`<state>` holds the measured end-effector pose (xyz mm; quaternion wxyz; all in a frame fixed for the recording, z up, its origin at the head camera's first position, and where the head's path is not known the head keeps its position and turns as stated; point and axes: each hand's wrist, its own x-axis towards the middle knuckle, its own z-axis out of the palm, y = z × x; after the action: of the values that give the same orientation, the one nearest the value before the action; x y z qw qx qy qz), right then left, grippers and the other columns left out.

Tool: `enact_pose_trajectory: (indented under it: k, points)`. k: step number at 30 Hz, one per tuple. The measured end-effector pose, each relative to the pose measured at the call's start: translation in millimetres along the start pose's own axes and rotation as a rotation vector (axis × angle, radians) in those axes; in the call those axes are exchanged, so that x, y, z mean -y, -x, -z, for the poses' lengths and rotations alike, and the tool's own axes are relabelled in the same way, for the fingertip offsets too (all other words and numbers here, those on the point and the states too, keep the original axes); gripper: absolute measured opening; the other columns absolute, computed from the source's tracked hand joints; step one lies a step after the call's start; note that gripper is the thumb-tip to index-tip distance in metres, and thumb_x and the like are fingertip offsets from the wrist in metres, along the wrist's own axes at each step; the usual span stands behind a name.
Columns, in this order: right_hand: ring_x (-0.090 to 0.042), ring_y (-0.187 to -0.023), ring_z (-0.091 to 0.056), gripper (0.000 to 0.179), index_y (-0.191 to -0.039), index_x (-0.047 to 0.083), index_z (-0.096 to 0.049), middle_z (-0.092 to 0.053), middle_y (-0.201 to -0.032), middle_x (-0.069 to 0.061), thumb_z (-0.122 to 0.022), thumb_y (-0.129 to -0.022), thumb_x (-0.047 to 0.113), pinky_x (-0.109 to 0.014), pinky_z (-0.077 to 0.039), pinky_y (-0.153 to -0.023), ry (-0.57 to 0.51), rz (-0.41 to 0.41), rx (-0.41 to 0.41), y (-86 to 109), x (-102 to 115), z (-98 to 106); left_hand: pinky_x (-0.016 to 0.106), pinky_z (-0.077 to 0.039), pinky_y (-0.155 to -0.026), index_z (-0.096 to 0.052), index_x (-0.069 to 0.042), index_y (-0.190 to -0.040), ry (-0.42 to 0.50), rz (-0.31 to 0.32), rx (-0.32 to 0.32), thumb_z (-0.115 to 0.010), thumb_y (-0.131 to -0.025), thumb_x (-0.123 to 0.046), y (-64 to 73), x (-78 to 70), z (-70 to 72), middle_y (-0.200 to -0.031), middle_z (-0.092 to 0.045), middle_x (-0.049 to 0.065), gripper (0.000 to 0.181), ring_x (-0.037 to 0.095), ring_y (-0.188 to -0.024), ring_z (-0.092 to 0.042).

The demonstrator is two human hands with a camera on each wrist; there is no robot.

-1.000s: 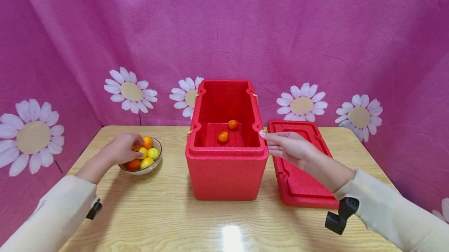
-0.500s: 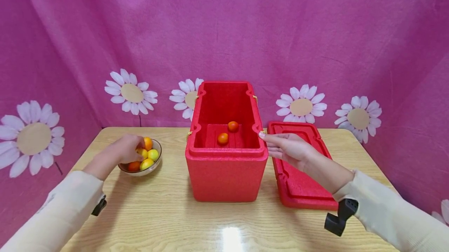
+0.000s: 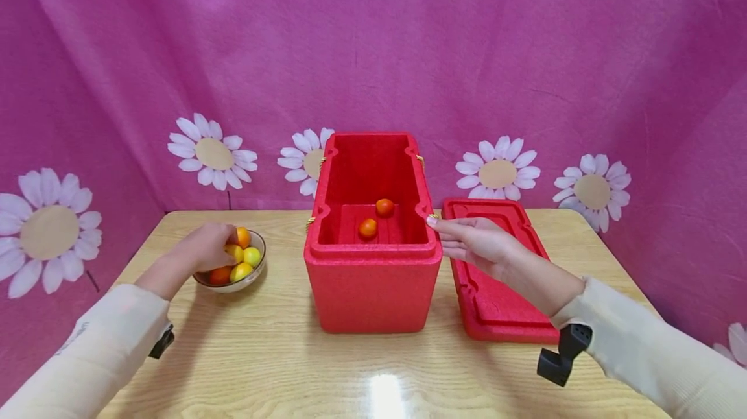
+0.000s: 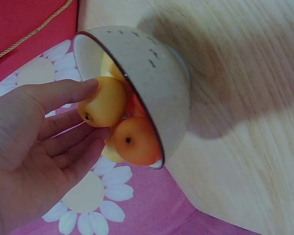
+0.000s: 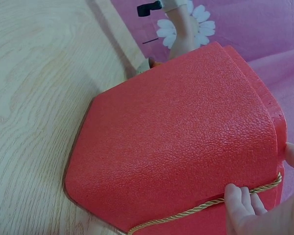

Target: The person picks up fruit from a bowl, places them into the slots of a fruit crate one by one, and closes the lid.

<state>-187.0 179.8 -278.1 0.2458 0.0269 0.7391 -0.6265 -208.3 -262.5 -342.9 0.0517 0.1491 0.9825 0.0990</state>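
Observation:
At the left, my left hand (image 3: 209,247) reaches into a bowl (image 4: 159,78) of small round fruits and pinches a yellow-orange one (image 4: 105,102) between thumb and fingers. An orange fruit (image 4: 137,139) lies right beside it, with yellow and red ones partly hidden behind. In the middle stands a lidless red foam box (image 3: 373,296), two orange-red fruits (image 3: 367,228) on its floor. My right hand (image 3: 481,244) rests against the box's right side: its thumb touches the rim, and its straight fingers (image 5: 237,203) lie on the outer wall by a gold rope (image 5: 186,213).
The box's red lid (image 3: 513,299) lies flat on the wooden table (image 3: 274,367) at the right. Behind the table hangs a pink cloth (image 3: 373,43) printed with white daisies. A wide gap of table separates bowl and box.
My left hand has shifted slightly right and its fingers have come down onto the yellow-orange fruit in the bowl. The right hand stays at the box, and the fruits inside it keep their places.

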Motion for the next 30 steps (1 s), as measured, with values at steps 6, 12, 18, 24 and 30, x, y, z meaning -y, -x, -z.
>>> enact_pose_trajectory:
  k: [6,12,18,24,30]
  points:
    - [-0.006,-0.091,-0.069,0.066,-0.143,-0.001,-0.038,-0.067,-0.108,0.001,-0.061,-0.093,0.035,-0.022,-0.055,-0.087,-0.007,0.006,0.003,-0.5,2,0,0.047,-0.053,-0.081,-0.062,0.006,-0.098,0.017,0.023,0.027,-0.072,-0.079,-0.013,-1.2,-4.6,12.4,-0.085,-0.065,0.015,0.029,0.027,-0.077,-0.057]
    - [-0.005,-0.09,-0.069,0.066,-0.143,-0.002,-0.037,-0.067,-0.106,0.002,-0.06,-0.093,0.035,-0.022,-0.055,-0.087,-0.007,0.01,0.003,-0.8,2,0,0.048,-0.053,-0.081,-0.063,0.007,-0.096,0.015,-0.008,-0.016,-0.072,-0.077,-0.01,-3.9,-8.0,19.4,-0.085,-0.065,0.016,0.027,0.027,-0.077,-0.057]
    - [-0.005,-0.091,-0.068,0.066,-0.143,-0.002,-0.037,-0.066,-0.107,0.002,-0.06,-0.093,0.035,-0.022,-0.055,-0.089,-0.006,0.012,0.002,-0.9,2,0,0.044,-0.052,-0.078,-0.064,0.006,-0.093,0.036,-0.049,-0.076,-0.074,-0.076,-0.011,-5.3,-9.9,20.5,-0.082,-0.066,0.013,0.027,0.025,-0.075,-0.057]
    - [-0.005,-0.09,-0.069,0.067,-0.143,-0.001,-0.038,-0.067,-0.105,0.003,-0.061,-0.093,0.036,-0.022,-0.055,-0.087,0.001,0.007,-0.001,0.1,2,-1,0.035,-0.047,-0.072,-0.064,0.003,-0.093,0.058,-0.037,-0.072,-0.075,-0.076,-0.016,-5.4,-18.0,21.6,-0.077,-0.062,0.007,0.028,0.021,-0.073,-0.054]
    - [-0.005,-0.088,-0.07,0.065,-0.143,-0.002,-0.038,-0.07,-0.097,0.006,-0.06,-0.093,0.034,-0.022,-0.056,-0.084,-0.024,-0.011,0.016,1.9,3,0,0.035,-0.048,-0.073,-0.065,0.004,-0.096,0.106,-0.037,-0.066,-0.075,-0.078,-0.016,-6.8,-28.5,26.8,-0.08,-0.062,0.009,0.028,0.021,-0.076,-0.054]
